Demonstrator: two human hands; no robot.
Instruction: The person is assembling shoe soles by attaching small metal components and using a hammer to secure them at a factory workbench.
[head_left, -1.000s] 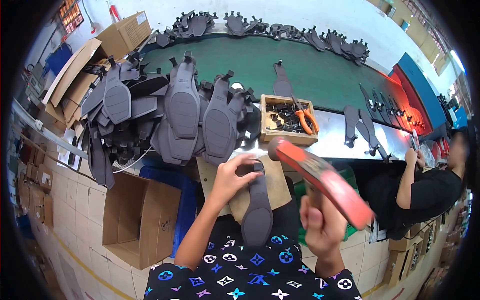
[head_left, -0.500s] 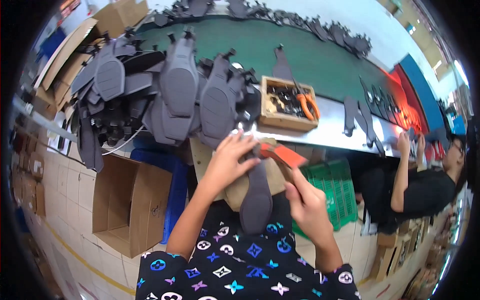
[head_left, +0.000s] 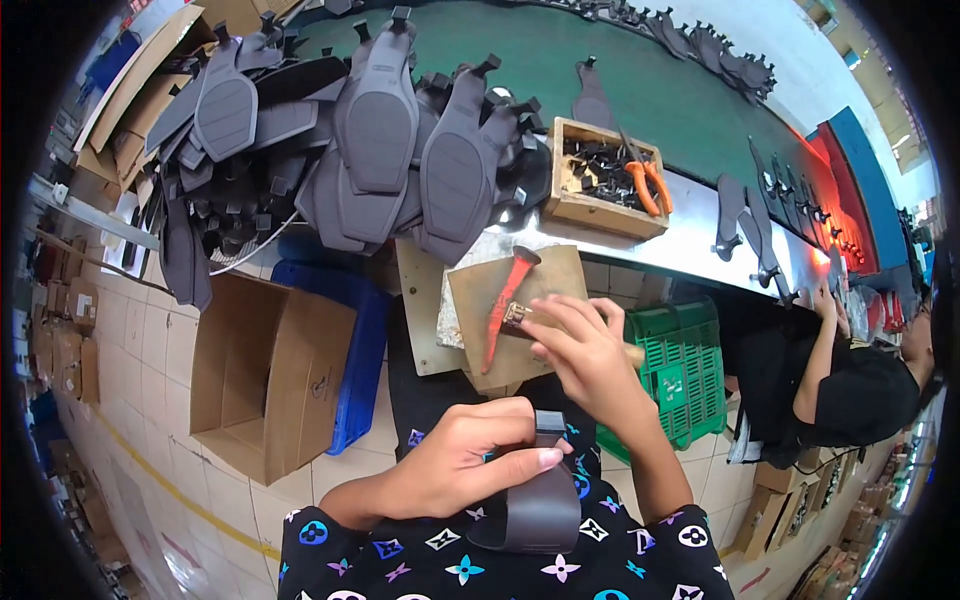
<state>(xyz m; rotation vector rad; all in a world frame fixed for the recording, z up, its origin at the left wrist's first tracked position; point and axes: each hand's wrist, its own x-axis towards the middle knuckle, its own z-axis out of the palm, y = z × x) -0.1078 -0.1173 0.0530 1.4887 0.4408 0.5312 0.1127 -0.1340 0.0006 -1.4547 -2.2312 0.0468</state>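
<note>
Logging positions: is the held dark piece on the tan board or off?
Off: the left hand holds the dark piece over the patterned shirt.

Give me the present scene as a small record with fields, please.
Left hand: holds a dark grey piece near one end
Right hand: over the red hammer, grip unclear
Hammer: head on a tan board
Wooden box: small black parts and orange-handled pliers
Left of box: pile of grey pieces
Right of board: green crate
</note>
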